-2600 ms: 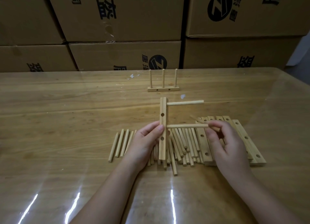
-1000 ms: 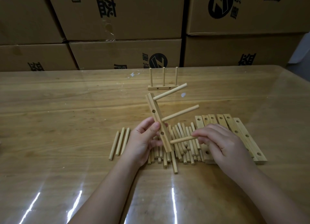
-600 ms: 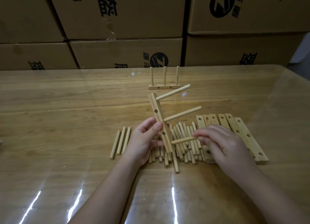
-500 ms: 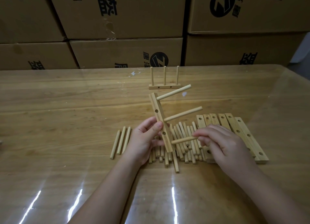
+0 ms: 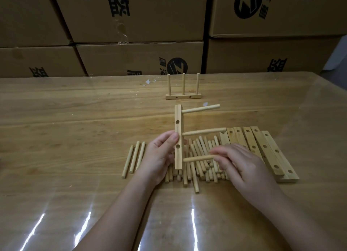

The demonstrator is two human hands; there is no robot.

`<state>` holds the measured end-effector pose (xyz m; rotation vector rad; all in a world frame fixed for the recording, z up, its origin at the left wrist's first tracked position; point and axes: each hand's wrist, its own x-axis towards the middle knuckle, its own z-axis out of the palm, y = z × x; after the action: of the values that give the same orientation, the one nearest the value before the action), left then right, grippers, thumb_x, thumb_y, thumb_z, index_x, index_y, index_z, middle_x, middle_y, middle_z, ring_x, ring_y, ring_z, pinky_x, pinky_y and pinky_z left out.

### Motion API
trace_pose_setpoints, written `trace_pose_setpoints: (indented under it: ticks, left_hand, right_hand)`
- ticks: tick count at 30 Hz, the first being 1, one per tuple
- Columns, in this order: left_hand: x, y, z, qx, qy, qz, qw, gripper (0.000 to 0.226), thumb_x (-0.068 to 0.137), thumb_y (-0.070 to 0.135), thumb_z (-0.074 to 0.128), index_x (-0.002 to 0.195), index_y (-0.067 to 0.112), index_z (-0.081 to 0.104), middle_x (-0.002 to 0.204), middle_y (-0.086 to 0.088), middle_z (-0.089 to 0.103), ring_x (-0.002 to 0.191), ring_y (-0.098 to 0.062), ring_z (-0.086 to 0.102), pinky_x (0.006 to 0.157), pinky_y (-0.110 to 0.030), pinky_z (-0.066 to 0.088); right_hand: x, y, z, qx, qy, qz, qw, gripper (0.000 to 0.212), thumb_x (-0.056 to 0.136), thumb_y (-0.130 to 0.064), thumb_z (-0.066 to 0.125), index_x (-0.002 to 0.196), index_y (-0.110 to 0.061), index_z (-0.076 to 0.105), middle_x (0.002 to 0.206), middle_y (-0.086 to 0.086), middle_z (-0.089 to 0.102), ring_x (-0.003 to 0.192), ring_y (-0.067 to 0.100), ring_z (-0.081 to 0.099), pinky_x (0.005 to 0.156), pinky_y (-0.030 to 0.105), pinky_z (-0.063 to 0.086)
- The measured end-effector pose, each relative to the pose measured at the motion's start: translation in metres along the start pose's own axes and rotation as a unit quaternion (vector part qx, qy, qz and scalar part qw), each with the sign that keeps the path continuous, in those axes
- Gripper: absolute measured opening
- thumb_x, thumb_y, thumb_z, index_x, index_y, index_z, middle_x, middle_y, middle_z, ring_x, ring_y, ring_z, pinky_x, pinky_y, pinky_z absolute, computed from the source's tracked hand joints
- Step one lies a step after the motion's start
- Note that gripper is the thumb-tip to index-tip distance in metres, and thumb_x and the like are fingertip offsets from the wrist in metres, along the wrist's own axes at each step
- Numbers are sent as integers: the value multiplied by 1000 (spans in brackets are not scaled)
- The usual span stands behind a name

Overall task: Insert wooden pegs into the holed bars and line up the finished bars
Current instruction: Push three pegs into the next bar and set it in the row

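Bar [image 5: 178, 126] upright in the left hand [image 5: 159, 156], pinched low on its length between the thumb on the near face and fingers curled behind. Holds it clear of the table [image 5: 75, 119]. Jutting from the bar toward the right hand's side: top peg [image 5: 201, 108], seated near the upper end, and middle peg [image 5: 204, 131], seated just above the thumb, both roughly level. Pinches a third peg [image 5: 197, 159] with the right hand [image 5: 242, 166], fingertips curled round its right end, its left end touching the bar's right face below the left thumb, near the lower end; depth of seating impossible to tell. Directly beneath both grips, heap of loose pegs [image 5: 199, 168] on the table, lying mostly lengthwise away from the body. Just left of the left hand, three more pegs [image 5: 134, 156] side by side, apart from the heap. Under and to the right of the right hand, row of empty holed bars [image 5: 262, 149] lying flat, edges touching. Well beyond the held bar, finished bar [image 5: 183, 96] resting on the table with three pegs standing upright. Behind the table, stacked cardboard boxes [image 5: 131, 59] with dark printed marks.
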<state>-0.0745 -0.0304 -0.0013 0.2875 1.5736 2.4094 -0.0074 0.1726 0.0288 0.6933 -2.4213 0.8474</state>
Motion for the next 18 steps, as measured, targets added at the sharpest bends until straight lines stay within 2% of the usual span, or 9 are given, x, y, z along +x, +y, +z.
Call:
trace_pose_setpoints:
  ticks: [2, 4, 8, 11, 18]
  left_hand:
    - [-1, -1, 2, 4, 20, 6, 1000, 26, 75, 38, 71, 94, 20, 75, 81, -1, 72, 68, -10, 67, 57, -19, 53]
    - [-1, -2, 5, 24, 51, 17, 998, 23, 81, 36, 67, 94, 19, 74, 78, 0, 71, 68, -9, 67, 59, -20, 52]
    - [-2, -5, 12, 62, 108, 24, 992, 17, 94, 23, 54, 93, 16, 69, 68, 1, 67, 56, -8, 62, 50, -18, 48]
    - [-3, -4, 14, 76, 125, 32, 989, 19, 95, 22, 53, 88, 19, 71, 66, 1, 67, 54, -7, 61, 48, -18, 48]
    - [-3, -3, 16, 68, 148, 43, 986, 29, 96, 23, 53, 75, 25, 73, 65, 0, 66, 51, -9, 57, 46, -21, 46]
  right_hand:
    - [0, 0, -2, -40, -16, -2, 999, 35, 91, -31, 42, 109, -11, 65, 90, -16, 59, 84, -5, 51, 74, 5, 40]
    - [0, -1, -3, -83, -43, -13, 996, 36, 90, -34, 41, 104, -13, 67, 87, -10, 66, 78, 4, 60, 66, 16, 49]
    - [-2, -3, 5, -146, -80, -19, 986, 36, 90, -36, 40, 95, -16, 70, 82, -8, 68, 72, 8, 63, 56, 23, 53]
    - [-4, -3, 10, -149, -76, -8, 986, 31, 91, -34, 44, 92, -15, 69, 78, -7, 67, 68, 9, 62, 52, 23, 52]
    - [-5, -2, 19, -112, -43, 16, 993, 38, 89, -34, 36, 87, -14, 68, 69, -7, 64, 61, 11, 58, 46, 25, 49]
